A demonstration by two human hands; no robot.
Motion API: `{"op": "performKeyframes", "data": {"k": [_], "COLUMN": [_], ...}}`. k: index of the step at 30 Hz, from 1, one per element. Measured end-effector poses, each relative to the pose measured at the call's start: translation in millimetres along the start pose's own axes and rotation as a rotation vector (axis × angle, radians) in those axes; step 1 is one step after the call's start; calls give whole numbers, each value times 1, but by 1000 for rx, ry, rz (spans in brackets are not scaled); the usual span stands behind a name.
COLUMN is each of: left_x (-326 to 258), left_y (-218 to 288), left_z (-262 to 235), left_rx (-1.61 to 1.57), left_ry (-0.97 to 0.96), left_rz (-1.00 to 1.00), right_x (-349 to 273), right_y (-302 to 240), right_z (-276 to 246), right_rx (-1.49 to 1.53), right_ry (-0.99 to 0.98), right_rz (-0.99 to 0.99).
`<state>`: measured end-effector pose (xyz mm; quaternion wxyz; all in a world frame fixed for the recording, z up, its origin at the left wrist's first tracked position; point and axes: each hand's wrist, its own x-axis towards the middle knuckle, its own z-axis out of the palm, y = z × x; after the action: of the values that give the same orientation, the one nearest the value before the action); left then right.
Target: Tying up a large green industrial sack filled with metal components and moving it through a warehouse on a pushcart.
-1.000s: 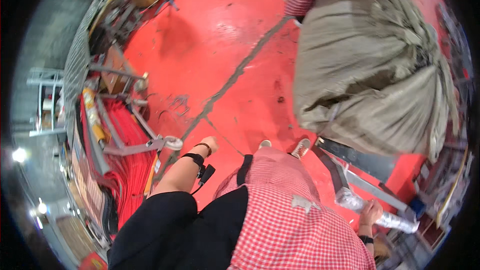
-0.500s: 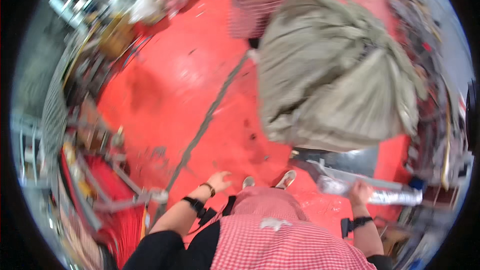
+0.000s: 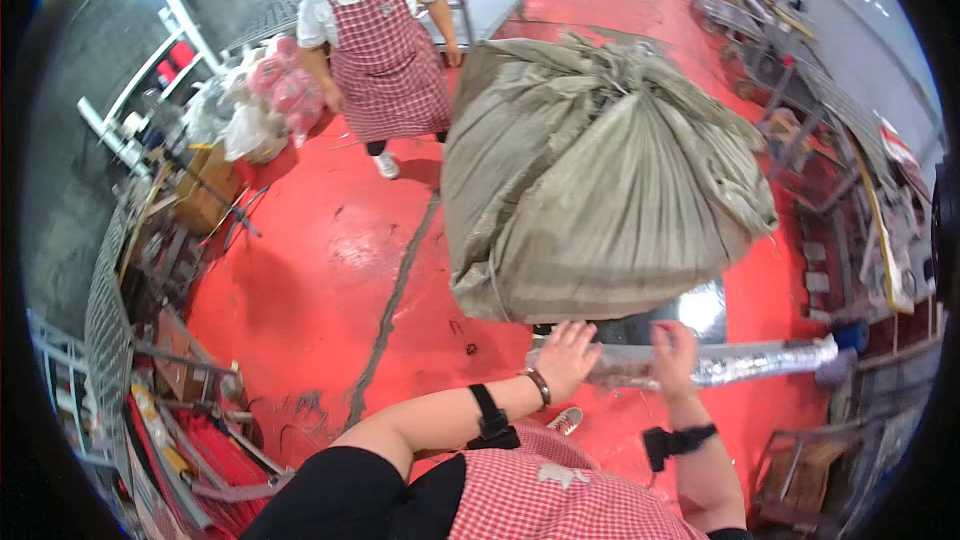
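Observation:
A large grey-green cloth sack (image 3: 620, 210), gathered and knotted on top, rests on a flat cart with a shiny dark platform (image 3: 655, 325). Along the cart's near side runs a handle bar (image 3: 765, 364) wrapped in silvery film. My left hand (image 3: 568, 358) is open with fingers spread, at the bar's left end just below the sack. Over the middle of the bar is my right hand (image 3: 675, 352), its fingers pointing up and slightly apart. Nothing shows in either hand; whether the palms touch the bar is hard to tell.
A person in a red checked apron (image 3: 390, 60) stands beyond the sack at the left. Red floor (image 3: 310, 290) with a dark crack (image 3: 400, 275) lies between. Metal racks (image 3: 850, 170) line the right; plastic bags (image 3: 265, 105), a cardboard box (image 3: 205, 185) and frames line the left.
My left hand has reached forward and right to the bar. My right hand has moved left along it. The view has tilted up, bringing more of the other person into sight.

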<state>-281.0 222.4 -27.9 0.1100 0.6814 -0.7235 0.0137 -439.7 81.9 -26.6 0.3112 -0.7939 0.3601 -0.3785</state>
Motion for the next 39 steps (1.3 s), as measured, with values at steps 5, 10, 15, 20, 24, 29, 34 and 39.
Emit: {"op": "performKeyframes", "data": {"k": [5,10,15,20,24,29,34,39], "left_x": [-1,-5,-18,-24,-30,-38,-62,-57], "left_y": [8,-2,-11,-29,-40,-47,-63,-97], "left_z": [31,30,41,42,13,-7,2,6], "left_rx": [-120,-207,-114,-120,-137,-33,29,68], "left_ry": [-159,-104,191,135,48,-49,-14,-70], "left_rz": [-89,11,60,86,55,0,47,99], "right_x": [20,5,30,28,-21,-74,-101,-104], "right_y": [79,178,138,119,117,123,88,81], "right_z": [-127,-181,-149,-130,-137,-114,-98,-62], "right_rx": [-626,-1008,-890,-874,-861,-691,-668,-710], "right_ry": [-66,-294,-458,-492,-416,-70,72,248], "right_rz": [21,27,109,226,453,125,156,93]}}
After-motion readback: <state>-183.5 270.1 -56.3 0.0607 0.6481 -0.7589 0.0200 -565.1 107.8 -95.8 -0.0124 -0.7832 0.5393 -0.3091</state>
